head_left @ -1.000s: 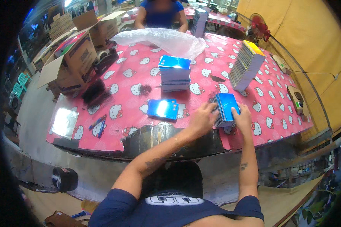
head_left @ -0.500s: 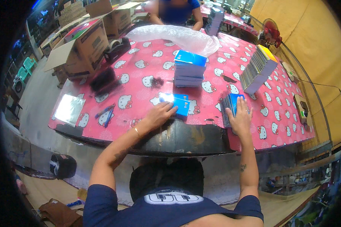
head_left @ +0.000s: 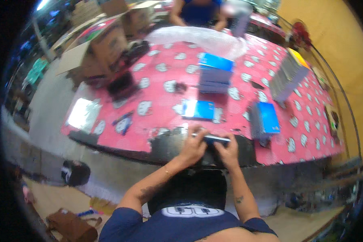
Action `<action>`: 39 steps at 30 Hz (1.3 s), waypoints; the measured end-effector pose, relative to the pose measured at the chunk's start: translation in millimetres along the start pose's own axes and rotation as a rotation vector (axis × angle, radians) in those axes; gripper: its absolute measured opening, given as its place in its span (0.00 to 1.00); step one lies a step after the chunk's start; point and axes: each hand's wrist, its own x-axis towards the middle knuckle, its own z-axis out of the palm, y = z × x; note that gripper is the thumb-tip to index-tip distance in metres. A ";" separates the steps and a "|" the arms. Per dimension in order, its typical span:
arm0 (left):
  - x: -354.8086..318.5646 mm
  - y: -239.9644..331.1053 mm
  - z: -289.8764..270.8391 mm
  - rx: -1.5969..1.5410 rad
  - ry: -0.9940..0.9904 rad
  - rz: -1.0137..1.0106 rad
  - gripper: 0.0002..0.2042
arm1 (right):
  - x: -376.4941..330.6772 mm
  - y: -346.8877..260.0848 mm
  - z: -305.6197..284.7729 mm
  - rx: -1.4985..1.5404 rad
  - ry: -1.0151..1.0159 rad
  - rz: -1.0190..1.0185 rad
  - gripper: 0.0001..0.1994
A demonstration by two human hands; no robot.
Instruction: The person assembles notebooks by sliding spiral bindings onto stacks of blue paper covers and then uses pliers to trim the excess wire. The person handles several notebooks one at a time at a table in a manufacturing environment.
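Observation:
At the table's front edge, my left hand point(head_left: 193, 147) and my right hand point(head_left: 229, 152) grip a thin notebook point(head_left: 213, 139) from its two ends. Its pale edge shows, and motion blurs the rest. Just beyond my hands lies a low pile of blue-covered notebooks point(head_left: 205, 110). To the right of my right hand is a stack of blue spiral-bound notebooks point(head_left: 268, 120). Farther back, in the middle, rises a taller stack of blue-covered notebooks point(head_left: 216, 76).
A leaning stack of yellow-topped notebooks point(head_left: 287, 78) stands at right. Clear plastic wrap point(head_left: 197, 39) lies at the back, before another person point(head_left: 198, 12). On the left are an open cardboard box point(head_left: 105, 50), a black tape dispenser point(head_left: 137, 52), pens point(head_left: 124, 123) and a shiny clear sheet point(head_left: 84, 115).
My left hand has come off the low pile and my right hand off the spiral-bound stack. Both have drawn together near the table edge around one notebook. The whole view has shifted slightly.

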 end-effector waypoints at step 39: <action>-0.1 13.7 -73.8 0.072 0.083 -0.028 0.10 | -3.2 -9.6 -22.8 0.208 -0.209 0.190 0.13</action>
